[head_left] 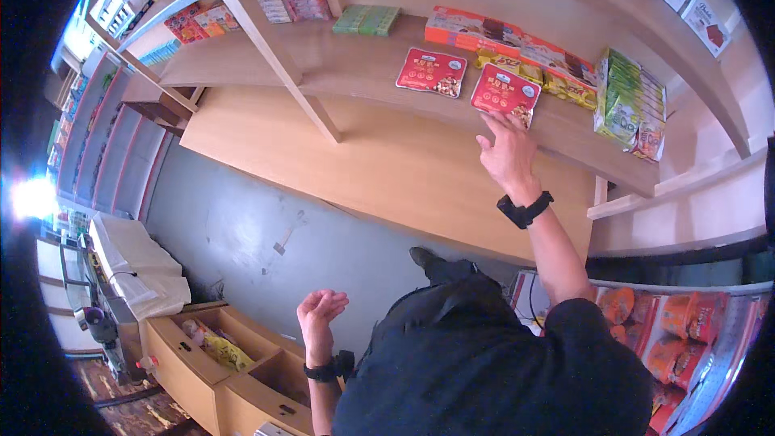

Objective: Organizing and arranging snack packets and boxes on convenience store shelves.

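Observation:
My right hand (510, 148), with a black band on the wrist, touches the lower edge of a red nut packet (505, 94) with its fingertips. That packet lies flat at the front of a wooden shelf, overlapping yellow packets (567, 89). Another red nut packet (431, 71) lies just to its left, apart from it. Behind them stand long orange and white boxes (472, 30). My left hand (322, 309) hangs low over the floor near the open drawers, its fingers bent and close together, with nothing visible in it.
Green packs (366, 20) lie farther left on the shelf, and a green display box (617, 97) stands at right. A wooden post (260, 42) crosses the shelf front. Wooden drawers (181, 369) are at lower left, red tubs (678, 315) at lower right.

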The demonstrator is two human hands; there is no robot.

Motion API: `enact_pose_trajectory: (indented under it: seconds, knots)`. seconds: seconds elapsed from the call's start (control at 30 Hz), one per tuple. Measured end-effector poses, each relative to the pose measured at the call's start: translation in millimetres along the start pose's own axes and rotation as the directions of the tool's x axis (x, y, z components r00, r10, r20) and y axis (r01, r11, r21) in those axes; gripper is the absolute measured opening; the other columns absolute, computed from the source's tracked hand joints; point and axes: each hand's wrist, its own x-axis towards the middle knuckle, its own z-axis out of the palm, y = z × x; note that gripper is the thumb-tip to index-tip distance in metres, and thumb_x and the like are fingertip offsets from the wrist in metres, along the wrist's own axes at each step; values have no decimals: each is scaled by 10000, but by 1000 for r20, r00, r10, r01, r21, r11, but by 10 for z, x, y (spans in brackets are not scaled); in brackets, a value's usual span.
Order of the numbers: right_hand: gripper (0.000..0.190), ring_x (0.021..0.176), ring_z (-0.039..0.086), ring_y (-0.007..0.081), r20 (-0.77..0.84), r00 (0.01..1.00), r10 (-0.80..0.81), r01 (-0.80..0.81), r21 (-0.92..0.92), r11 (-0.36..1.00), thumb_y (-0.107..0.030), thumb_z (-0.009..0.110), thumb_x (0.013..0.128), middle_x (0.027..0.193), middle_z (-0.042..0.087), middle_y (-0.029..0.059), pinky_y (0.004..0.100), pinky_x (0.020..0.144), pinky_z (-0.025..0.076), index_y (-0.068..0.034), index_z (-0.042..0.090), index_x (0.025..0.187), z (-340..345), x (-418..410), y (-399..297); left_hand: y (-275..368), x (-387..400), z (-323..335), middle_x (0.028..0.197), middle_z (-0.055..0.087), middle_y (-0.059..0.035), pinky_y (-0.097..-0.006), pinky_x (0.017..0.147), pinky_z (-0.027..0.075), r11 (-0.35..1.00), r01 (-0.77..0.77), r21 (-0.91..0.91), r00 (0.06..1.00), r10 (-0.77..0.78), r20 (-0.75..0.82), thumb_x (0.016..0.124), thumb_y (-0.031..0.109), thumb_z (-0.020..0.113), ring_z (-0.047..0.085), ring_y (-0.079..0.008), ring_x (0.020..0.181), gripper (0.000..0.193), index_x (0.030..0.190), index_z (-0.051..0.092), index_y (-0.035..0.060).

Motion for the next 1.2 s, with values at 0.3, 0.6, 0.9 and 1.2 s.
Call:
enact_pose_trajectory:
  seconds: [0.3, 0.6, 0.9, 1.2]
  knots:
    - [609, 1371, 359, 396, -134, 991, 12, -23, -80, 997, -207, 711, 827, 1462, 461, 130, 504, 1111, 328, -64, 504, 1382, 153, 190, 287, 121, 284, 124, 899, 709, -151, -311, 766, 559, 1000, 17, 1, 999, -17, -42, 950, 142, 570, 701, -236, 814, 161, 974, 624, -9]
    - [613, 1354, 383, 397, -90, 996, -19, 23, 49, 999, -176, 691, 815, 1432, 490, 111, 538, 1111, 314, -83, 501, 1391, 215, 193, 260, 520, 738, 762, 872, 715, -132, -301, 749, 553, 993, 3, 117, 998, -10, 60, 936, 189, 623, 703, -217, 806, 203, 952, 650, -12]
    - [738, 1360, 387, 359, -2, 1000, 23, -23, 66, 998, -103, 782, 679, 1429, 490, 59, 482, 1085, 370, -115, 524, 1370, 142, 189, 332, 1574, 1249, 2412, 1116, 692, -133, -394, 915, 516, 351, -744, 569, 651, 573, 498, 820, 60, 707, 661, -341, 1058, 318, 1125, 624, 20]
    - [652, 1344, 407, 345, -7, 999, 37, -35, 158, 987, -58, 740, 687, 1390, 520, 41, 474, 1068, 401, -124, 572, 1314, 132, 216, 267, 1735, 2005, 3200, 1589, 278, -129, -479, 1194, 204, -192, -826, 530, 376, 512, 772, 891, 306, 628, 229, -358, 1469, 700, 1500, 358, 92]
